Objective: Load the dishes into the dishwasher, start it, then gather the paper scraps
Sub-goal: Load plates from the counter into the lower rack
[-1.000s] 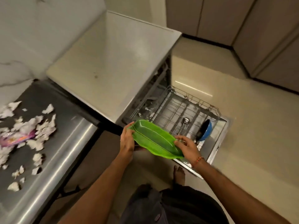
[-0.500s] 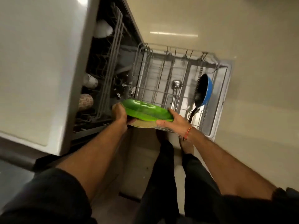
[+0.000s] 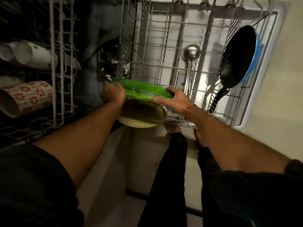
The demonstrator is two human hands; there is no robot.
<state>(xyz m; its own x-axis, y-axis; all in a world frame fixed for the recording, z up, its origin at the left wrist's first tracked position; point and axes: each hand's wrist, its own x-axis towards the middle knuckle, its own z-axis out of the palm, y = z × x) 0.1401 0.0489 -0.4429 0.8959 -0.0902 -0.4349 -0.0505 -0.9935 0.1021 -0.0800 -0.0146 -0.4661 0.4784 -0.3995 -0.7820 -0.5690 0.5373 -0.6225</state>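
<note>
Landmark: the pulled-out lower rack (image 3: 172, 51) of the dishwasher.

Left of the lower rack, the upper rack (image 3: 60, 63) holds a white cup (image 3: 32, 54) and, nearer the camera, a mug with red flowers (image 3: 27, 97), both lying on their sides.

At the near left corner of the lower rack, the left hand (image 3: 113, 94) grips the left end of the green plate (image 3: 144, 91), fingers curled over its rim. The green plate is held roughly level above the near edge of the lower rack. Directly beneath it lies a round tan plate (image 3: 142, 117), which overhangs the near edge of the rack; what supports it cannot be seen.

The right hand (image 3: 177, 100) holds the right end of the green plate, thumb on the upper face, fingers curled round the far rim. A red thread band (image 3: 188, 108) circles that wrist.

Inside the lower rack, right of centre, a steel ladle (image 3: 191, 51) lies with its bowl away from the camera. At the right side of the rack a blue frying pan (image 3: 237, 58) stands on edge, handle pointing toward the camera.
</note>
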